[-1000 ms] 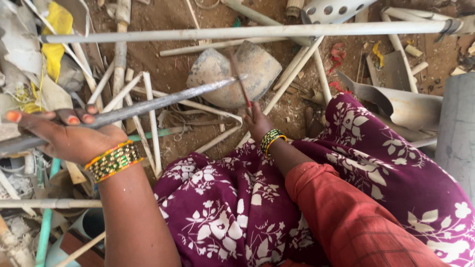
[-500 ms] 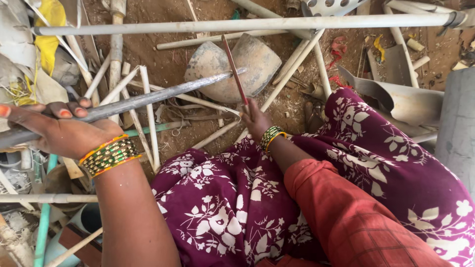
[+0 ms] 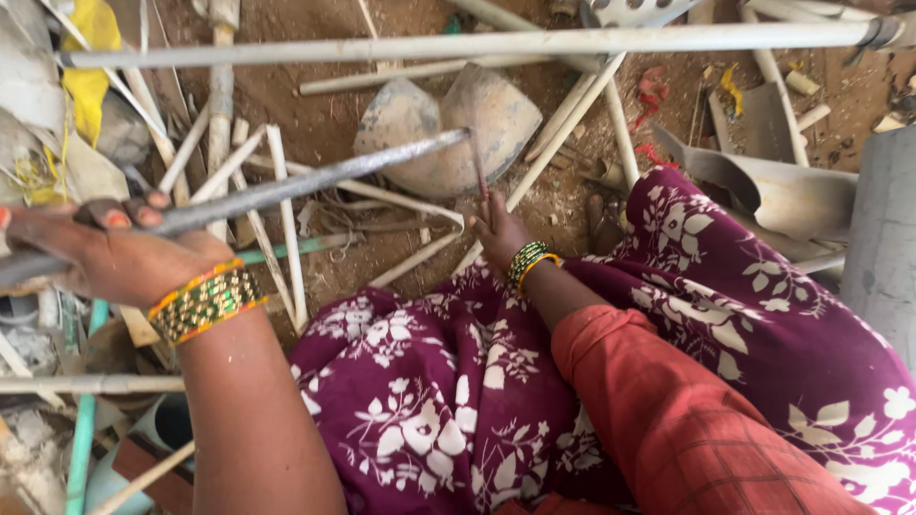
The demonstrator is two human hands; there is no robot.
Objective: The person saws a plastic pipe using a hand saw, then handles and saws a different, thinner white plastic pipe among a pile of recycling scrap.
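Observation:
My left hand [image 3: 100, 250] grips the near end of a long grey metal rod [image 3: 315, 181] that slants up to the right, its far tip near the middle of the view. My right hand [image 3: 498, 232] holds a thin dark reddish blade-like tool [image 3: 480, 172] upright, its upper end touching the rod's far tip. Both wrists wear green and gold bangles. My lap is covered by maroon cloth with white flowers [image 3: 458, 401], and an orange-red sleeve [image 3: 668, 401] covers my right arm.
A broken grey clay pot [image 3: 448, 124] lies on the dirt behind the rod's tip. A long pale pipe [image 3: 477, 43] crosses the top. Several thin white sticks [image 3: 286, 219], grey sheet scraps [image 3: 763, 186] and a grey pipe [image 3: 883, 238] lie around.
The thin tool has swung from leaning left to nearly upright at the rod's tip. The rod has stayed in my left hand, shifting slightly.

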